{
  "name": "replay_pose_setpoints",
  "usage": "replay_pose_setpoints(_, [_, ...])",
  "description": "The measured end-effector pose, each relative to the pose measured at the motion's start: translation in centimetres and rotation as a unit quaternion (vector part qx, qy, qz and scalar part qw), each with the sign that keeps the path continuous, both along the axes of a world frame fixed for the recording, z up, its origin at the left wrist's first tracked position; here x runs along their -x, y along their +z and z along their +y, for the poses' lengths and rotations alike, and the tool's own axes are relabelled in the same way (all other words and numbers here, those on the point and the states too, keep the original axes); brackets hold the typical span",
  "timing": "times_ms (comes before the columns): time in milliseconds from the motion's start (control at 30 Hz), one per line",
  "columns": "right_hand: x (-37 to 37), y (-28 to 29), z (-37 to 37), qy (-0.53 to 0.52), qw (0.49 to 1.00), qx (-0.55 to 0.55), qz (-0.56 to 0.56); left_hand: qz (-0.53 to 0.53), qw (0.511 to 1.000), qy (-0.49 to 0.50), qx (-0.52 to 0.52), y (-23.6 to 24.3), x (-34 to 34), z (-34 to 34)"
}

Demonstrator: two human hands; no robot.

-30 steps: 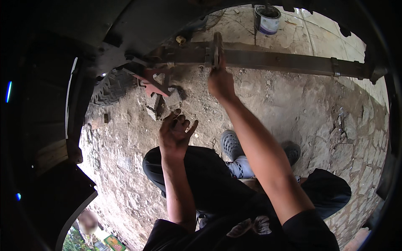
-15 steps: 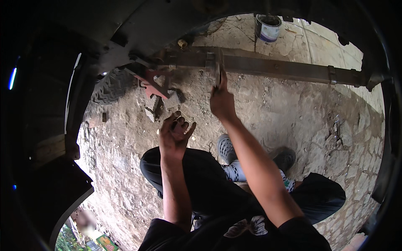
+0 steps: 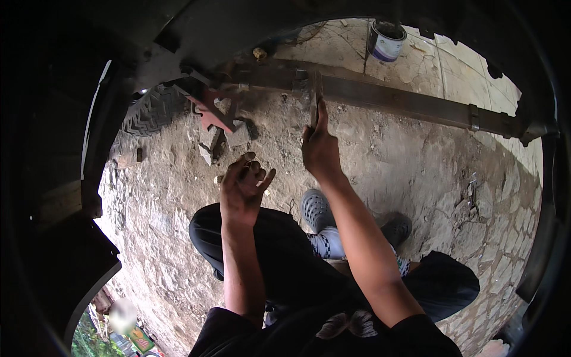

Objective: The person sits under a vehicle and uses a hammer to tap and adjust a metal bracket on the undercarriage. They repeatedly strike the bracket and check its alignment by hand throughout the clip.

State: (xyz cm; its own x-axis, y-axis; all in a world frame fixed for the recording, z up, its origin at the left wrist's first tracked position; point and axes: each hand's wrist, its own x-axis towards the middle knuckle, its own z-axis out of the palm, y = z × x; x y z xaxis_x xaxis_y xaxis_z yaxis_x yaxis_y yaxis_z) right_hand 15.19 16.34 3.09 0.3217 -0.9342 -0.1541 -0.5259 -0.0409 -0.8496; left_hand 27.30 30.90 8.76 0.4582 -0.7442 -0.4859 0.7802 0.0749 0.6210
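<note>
My right hand [image 3: 322, 149] is closed around a flat, narrow bar-shaped tool [image 3: 314, 98], its index finger stretched along the side. The tool's far end lies across a long brown metal beam [image 3: 380, 95], next to a bracket or band on it. I cannot make out what kind of tool it is. Above my left knee, my left hand [image 3: 242, 190] hangs in the air, fingers loosely curled and apart, and no object shows in it. It touches neither the beam nor the tool.
Left of the beam stand a red metal stand [image 3: 212, 111], broken blocks [image 3: 239, 135] and a treaded tyre [image 3: 151, 111]. A paint can [image 3: 386, 41] sits beyond the beam. Dark vehicle parts [image 3: 53, 149] hang close overhead and at the left. The ground is rough stone [image 3: 160, 220].
The view has shifted slightly. My right hand stays on the tool at the beam, with the tool at a slightly different angle. My left hand keeps its loose curl.
</note>
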Motion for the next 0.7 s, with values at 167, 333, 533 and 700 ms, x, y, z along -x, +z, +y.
replay_pose_setpoints(167, [-2.2, 0.5, -8.5, 0.027, 0.998, 0.045, 0.04, 0.003, 1.0, -0.008, -0.009, -0.3, 0.0, -0.7])
replay_pose_setpoints(333, [1.3, 0.6, -9.1, 0.155, 0.968, 0.176, 0.093, -0.018, 1.0, 0.005, 0.0, 0.2, 0.0, -0.4])
replay_pose_setpoints(533, [6.9, 1.9, -8.1, 0.212, 0.926, 0.235, 0.204, -0.043, 0.999, 0.008, -0.007, -0.9, -0.5, 1.1])
replay_pose_setpoints(700, [5.6, 1.7, -14.1, 0.321, 0.875, 0.347, 0.105, -0.022, 1.0, 0.008, -0.003, -1.7, -1.2, 1.0])
